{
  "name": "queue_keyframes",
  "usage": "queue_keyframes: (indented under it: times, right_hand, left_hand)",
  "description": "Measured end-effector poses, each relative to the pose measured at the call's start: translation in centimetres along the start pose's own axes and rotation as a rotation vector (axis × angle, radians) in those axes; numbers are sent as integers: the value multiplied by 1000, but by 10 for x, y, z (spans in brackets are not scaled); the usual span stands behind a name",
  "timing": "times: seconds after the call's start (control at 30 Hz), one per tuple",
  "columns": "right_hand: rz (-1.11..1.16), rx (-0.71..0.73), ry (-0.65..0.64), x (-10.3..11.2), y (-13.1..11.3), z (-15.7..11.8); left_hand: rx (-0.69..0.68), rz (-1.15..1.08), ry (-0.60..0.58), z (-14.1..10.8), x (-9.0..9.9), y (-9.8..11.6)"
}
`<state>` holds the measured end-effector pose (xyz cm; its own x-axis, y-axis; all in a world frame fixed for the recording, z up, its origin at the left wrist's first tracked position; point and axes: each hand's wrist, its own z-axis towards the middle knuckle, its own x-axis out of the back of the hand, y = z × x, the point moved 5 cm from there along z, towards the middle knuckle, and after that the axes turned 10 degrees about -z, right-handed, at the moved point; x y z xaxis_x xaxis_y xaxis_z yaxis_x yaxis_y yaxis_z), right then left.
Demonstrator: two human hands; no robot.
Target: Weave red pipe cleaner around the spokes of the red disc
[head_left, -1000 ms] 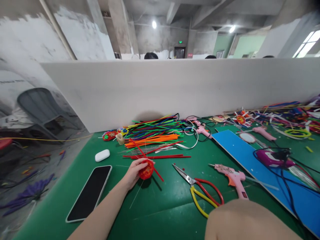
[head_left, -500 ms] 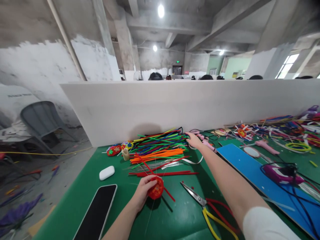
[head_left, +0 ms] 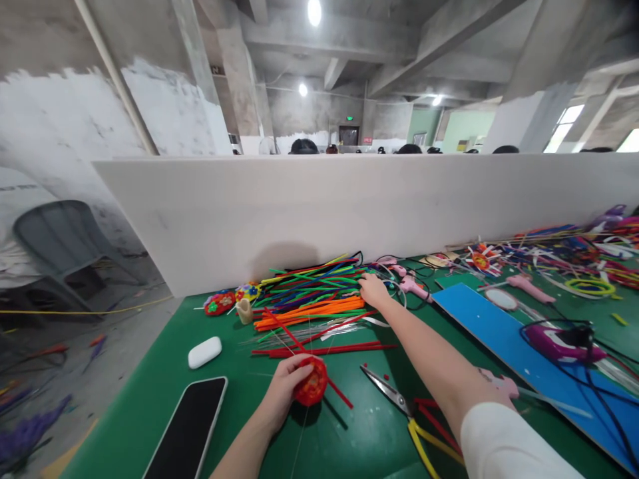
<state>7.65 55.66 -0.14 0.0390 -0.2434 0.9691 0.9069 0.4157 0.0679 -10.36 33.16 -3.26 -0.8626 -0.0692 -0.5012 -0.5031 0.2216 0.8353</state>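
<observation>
My left hand (head_left: 287, 386) pinches a round red coiled piece (head_left: 310, 381) above the green tabletop. Red pipe cleaners stick out from it at two sides, and thin clear strands or wires spread around it. At the right end of a pile of coloured pipe cleaners (head_left: 314, 286), my right hand (head_left: 374, 291) has its fingers bent in against the stem ends. What lies between those fingertips is too small to make out. Orange pipe cleaners (head_left: 309, 313) lie along the pile's near side, and red pipe cleaners (head_left: 324, 349) rest closer to me.
Scissors (head_left: 392, 392) with yellow and red handles lie under my right forearm. A phone (head_left: 187, 426) and a white case (head_left: 204, 352) are at left. Flower pieces (head_left: 219, 303) sit beside the pile. Right are a blue board (head_left: 499, 332), pink glue gun (head_left: 532, 287) and cords. A white partition (head_left: 299, 213) stands behind.
My right hand has come down and slightly nearer along the right end of the pile, its fingers more bent. The left hand still holds the red coiled piece. The view has shifted slightly.
</observation>
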Motion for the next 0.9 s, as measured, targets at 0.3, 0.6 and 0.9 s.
queue_keyframes:
  times: [0.3,0.6,0.9]
  right_hand:
    - [21,-90,13,1,22,30]
    - [-42,-27,-26,-18,27,19]
    - [-108,106,-64,-11,10,29]
  left_hand:
    - [11,-15,19,-2,1,0]
    - [34,-22,54,-1,1,-1]
    - [29,-29,27,0,2,-2]
